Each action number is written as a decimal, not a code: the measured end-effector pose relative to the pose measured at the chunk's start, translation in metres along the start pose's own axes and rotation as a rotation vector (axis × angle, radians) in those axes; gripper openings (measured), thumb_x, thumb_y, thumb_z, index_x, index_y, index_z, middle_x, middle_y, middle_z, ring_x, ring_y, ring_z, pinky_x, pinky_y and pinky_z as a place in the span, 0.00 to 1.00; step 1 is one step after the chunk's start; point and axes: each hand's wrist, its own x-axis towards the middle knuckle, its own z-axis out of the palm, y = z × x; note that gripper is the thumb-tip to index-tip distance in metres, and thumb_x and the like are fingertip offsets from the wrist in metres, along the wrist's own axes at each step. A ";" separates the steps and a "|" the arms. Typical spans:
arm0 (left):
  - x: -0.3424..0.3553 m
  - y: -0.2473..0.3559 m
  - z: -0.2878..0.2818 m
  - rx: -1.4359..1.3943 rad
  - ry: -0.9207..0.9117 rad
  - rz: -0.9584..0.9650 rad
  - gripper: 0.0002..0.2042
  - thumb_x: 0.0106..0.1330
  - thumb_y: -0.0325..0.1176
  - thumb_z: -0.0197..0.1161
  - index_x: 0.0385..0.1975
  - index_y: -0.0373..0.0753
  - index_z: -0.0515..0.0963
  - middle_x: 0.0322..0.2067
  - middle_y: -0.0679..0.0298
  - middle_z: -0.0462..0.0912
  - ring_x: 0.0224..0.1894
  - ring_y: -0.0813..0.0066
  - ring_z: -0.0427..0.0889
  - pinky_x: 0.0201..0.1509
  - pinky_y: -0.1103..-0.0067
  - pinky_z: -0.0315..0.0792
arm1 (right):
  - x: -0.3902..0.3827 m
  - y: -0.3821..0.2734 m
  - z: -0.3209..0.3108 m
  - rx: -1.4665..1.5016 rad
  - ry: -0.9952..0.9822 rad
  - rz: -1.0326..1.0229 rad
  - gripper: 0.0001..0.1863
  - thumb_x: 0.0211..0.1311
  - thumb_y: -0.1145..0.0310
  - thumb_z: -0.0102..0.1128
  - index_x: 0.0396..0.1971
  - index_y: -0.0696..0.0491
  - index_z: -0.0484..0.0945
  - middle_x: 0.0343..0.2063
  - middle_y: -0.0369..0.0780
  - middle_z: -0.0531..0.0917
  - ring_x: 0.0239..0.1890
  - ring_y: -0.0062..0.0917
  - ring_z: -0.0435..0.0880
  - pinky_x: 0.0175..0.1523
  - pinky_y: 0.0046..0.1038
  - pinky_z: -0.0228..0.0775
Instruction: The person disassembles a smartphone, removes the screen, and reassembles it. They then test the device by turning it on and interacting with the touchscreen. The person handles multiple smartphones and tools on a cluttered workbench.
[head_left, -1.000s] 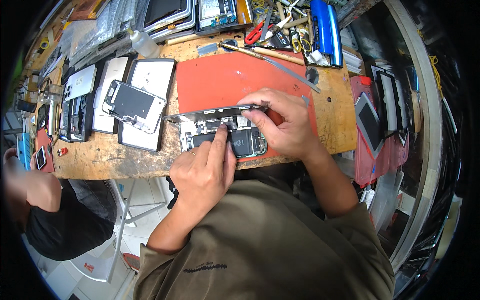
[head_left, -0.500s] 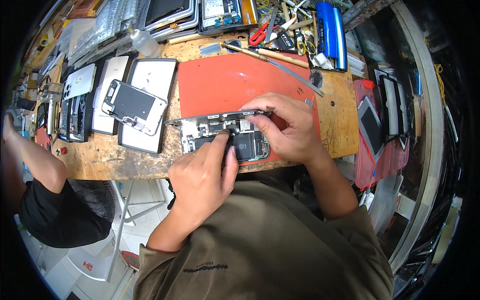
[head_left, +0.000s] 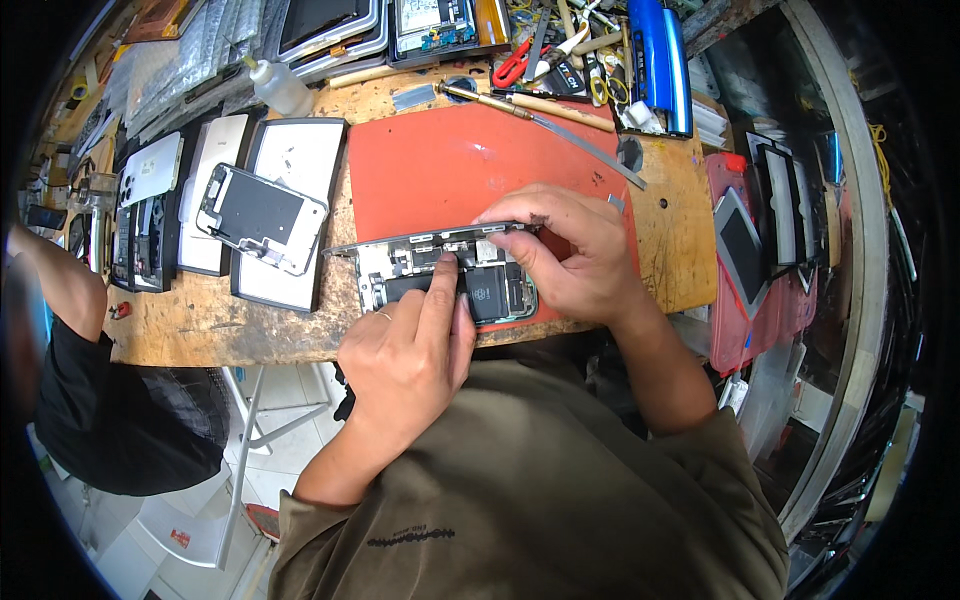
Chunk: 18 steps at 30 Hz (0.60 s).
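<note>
Wears a loose, dark olive-brown shirt (head_left: 560, 480), creased across its front. Has short, wide sleeves (head_left: 705, 450) at either side of the shirt, leaving forearms (head_left: 652, 365) bare. Bears a jagged black print (head_left: 411, 537) with tiny lettering (head_left: 414, 527) low on the shirt's left. Has a thin ring (head_left: 384, 315) on the left hand (head_left: 402, 345).

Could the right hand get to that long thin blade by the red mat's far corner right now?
Probably not while the right hand holds the opened phone's raised panel; if it let go, likely yes, as nothing seems to stand between it and the blade.
</note>
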 end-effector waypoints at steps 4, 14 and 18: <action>-0.001 0.000 0.000 -0.025 -0.015 -0.006 0.20 0.64 0.31 0.69 0.57 0.38 0.84 0.21 0.62 0.76 0.17 0.64 0.74 0.24 0.70 0.67 | -0.002 0.001 0.000 0.019 0.008 0.023 0.11 0.60 0.86 0.64 0.42 0.59 0.83 0.33 0.44 0.87 0.33 0.35 0.88 0.37 0.31 0.77; 0.003 -0.003 0.002 -0.077 0.006 -0.015 0.19 0.64 0.33 0.70 0.54 0.36 0.85 0.19 0.65 0.74 0.15 0.68 0.74 0.22 0.71 0.69 | -0.001 0.001 0.001 0.031 0.012 0.040 0.11 0.60 0.85 0.65 0.42 0.59 0.84 0.33 0.43 0.87 0.32 0.33 0.87 0.36 0.30 0.76; 0.002 -0.004 -0.001 -0.078 -0.008 -0.019 0.19 0.63 0.32 0.70 0.55 0.37 0.84 0.19 0.65 0.76 0.16 0.67 0.76 0.22 0.71 0.70 | -0.005 0.003 0.000 0.049 0.010 0.037 0.11 0.60 0.85 0.65 0.42 0.59 0.84 0.34 0.43 0.87 0.33 0.31 0.87 0.36 0.28 0.76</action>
